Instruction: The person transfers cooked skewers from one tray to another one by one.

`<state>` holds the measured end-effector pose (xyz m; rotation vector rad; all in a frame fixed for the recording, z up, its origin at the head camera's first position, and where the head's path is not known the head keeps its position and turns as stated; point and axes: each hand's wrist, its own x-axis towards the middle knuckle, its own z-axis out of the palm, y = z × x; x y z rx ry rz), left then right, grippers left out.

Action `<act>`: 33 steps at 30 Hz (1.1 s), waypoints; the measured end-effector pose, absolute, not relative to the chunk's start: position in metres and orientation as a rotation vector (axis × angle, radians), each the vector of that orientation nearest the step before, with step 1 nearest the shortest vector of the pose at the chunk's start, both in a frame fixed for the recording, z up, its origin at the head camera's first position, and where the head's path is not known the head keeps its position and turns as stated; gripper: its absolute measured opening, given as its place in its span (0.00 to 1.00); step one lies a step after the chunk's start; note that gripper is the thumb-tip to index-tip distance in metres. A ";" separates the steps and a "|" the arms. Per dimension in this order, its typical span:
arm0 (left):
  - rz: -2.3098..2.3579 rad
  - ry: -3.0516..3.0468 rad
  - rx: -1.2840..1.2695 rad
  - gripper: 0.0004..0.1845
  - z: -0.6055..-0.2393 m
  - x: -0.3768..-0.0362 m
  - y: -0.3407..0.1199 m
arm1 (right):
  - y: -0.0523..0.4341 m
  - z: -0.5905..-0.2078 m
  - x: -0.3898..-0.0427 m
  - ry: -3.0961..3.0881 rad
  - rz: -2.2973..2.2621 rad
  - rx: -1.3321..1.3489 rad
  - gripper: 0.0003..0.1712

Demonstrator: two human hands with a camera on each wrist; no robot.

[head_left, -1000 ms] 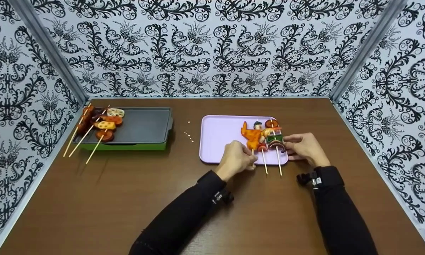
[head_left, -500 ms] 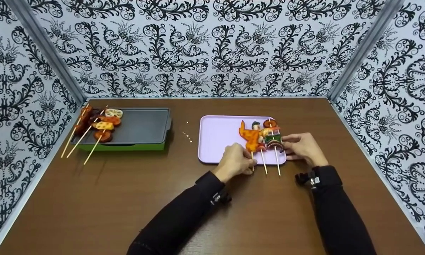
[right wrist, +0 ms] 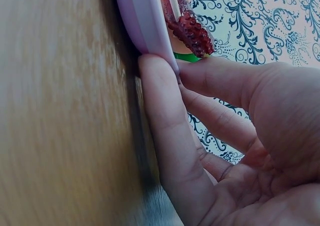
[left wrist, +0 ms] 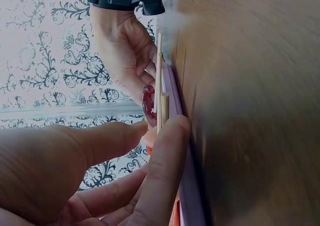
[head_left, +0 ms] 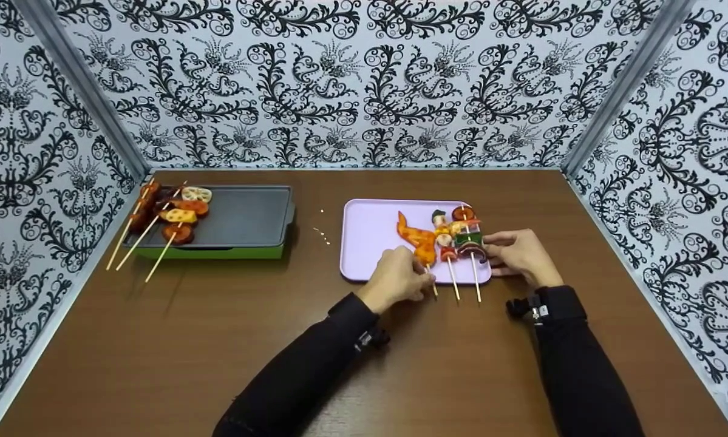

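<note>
My left hand (head_left: 398, 276) pinches the wooden stick of a chicken wing skewer (head_left: 423, 246), whose orange wing lies over a lilac tray (head_left: 367, 237). Just right of it on the tray are a mixed skewer (head_left: 444, 237) with red and yellow pieces and another skewer (head_left: 468, 233) with green and dark red pieces. Their sticks stick out past the near rim. At the tray's right edge, my right hand (head_left: 524, 255) grips the rim between thumb and fingers, as the tray (right wrist: 145, 15) in the right wrist view shows. My left fingertips partly hide the wing's stick.
A green grill (head_left: 245, 215) with a dark plate stands at the left. Several skewers (head_left: 175, 218) lie on its left part, sticks overhanging the near edge. Small pale crumbs (head_left: 321, 232) dot the brown table (head_left: 449, 370). Patterned walls enclose the back and sides.
My left hand has shifted slightly left, bringing the chicken wing skewer away from the middle skewer and tilting it leftward. My right hand stays on the tray's edge.
</note>
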<state>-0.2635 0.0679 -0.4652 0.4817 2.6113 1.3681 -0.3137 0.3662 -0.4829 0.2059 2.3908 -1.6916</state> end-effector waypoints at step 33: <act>1.030 3.110 0.569 0.20 -0.454 -0.267 0.011 | 0.369 -0.482 -0.312 2.369 -1.698 0.201 0.24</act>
